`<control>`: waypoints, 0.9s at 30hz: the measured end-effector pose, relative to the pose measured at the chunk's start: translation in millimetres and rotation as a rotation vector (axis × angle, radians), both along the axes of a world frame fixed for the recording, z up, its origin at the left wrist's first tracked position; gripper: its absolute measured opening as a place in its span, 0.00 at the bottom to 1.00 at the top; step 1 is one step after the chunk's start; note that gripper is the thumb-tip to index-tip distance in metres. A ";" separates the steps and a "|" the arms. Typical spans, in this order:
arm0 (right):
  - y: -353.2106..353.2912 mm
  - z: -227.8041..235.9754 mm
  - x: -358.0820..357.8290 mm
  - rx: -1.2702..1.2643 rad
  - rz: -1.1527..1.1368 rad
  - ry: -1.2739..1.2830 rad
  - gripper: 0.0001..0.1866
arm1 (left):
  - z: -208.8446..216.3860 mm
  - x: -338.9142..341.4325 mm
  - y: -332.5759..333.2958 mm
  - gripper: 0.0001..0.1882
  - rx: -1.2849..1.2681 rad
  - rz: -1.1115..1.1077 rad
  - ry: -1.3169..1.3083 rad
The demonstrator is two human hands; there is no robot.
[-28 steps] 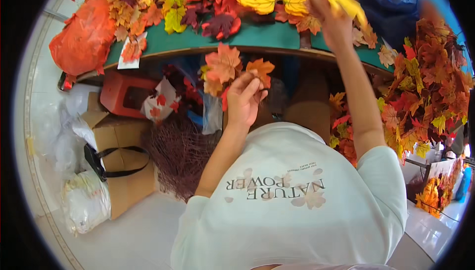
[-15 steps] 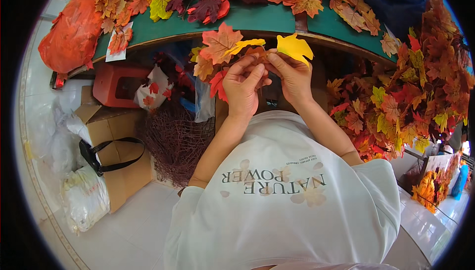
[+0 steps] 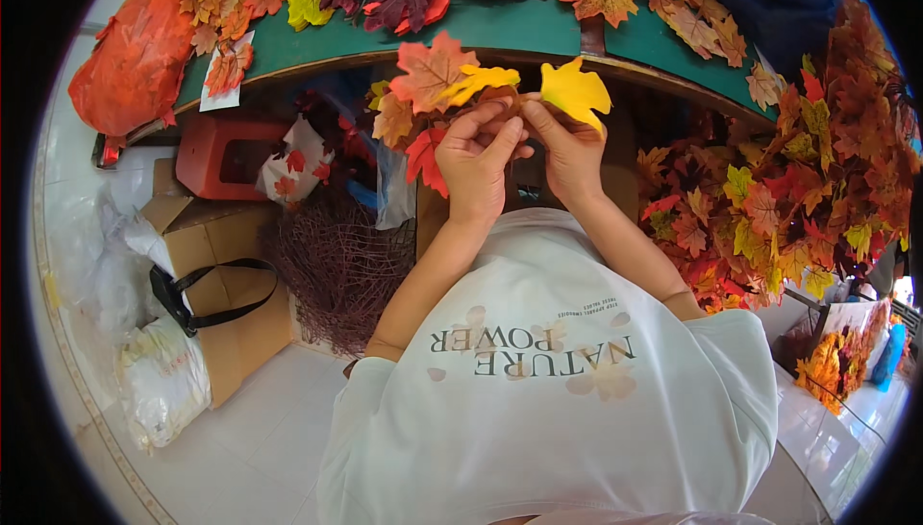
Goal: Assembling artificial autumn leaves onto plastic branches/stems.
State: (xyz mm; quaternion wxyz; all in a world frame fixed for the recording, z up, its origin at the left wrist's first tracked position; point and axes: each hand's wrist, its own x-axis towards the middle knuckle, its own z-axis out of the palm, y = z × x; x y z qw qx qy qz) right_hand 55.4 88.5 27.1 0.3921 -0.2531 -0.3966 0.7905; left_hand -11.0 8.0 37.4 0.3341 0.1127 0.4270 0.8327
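In front of the table edge, my left hand [image 3: 478, 162] is closed round a spray of artificial maple leaves. An orange leaf [image 3: 433, 73], a yellow leaf [image 3: 481, 83] and a red leaf [image 3: 426, 162] of the spray fan out at its left. My right hand [image 3: 571, 152] pinches at the base of a separate-looking yellow maple leaf [image 3: 575, 92], thumb and forefinger pressed together. The fingertips of both hands are close to each other. The stems between them are mostly hidden by my fingers.
The green table [image 3: 385, 47] carries loose leaves along its far side. An orange-red plastic bag [image 3: 132, 54] hangs over its left end. Bunched leaf branches [image 3: 779, 198] fill the right. Lower left are a red stool [image 3: 223, 155], dark bare twigs [image 3: 332, 265] and a cardboard box [image 3: 245, 318].
Both hands stay together at the same leaves, with only slight finger movement. The view has shifted a little.
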 end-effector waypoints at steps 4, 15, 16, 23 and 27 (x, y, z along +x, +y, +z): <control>-1.0 4.6 0.7 0.000 0.002 0.016 0.10 | -1.4 0.2 -0.9 0.12 0.005 0.001 0.017; -2.1 -1.6 2.5 0.298 -0.059 -0.070 0.10 | -4.9 2.2 1.0 0.11 -0.014 0.033 0.066; -2.5 -1.2 1.8 0.280 -0.053 -0.088 0.09 | -5.5 2.6 0.8 0.11 -0.016 0.035 0.068; 2.4 -12.8 2.8 -0.310 0.152 0.137 0.07 | -5.6 1.1 4.5 0.11 -0.010 0.019 0.061; 1.3 -11.1 0.2 -0.326 0.150 0.140 0.06 | -7.2 0.9 4.2 0.12 -0.015 0.014 0.068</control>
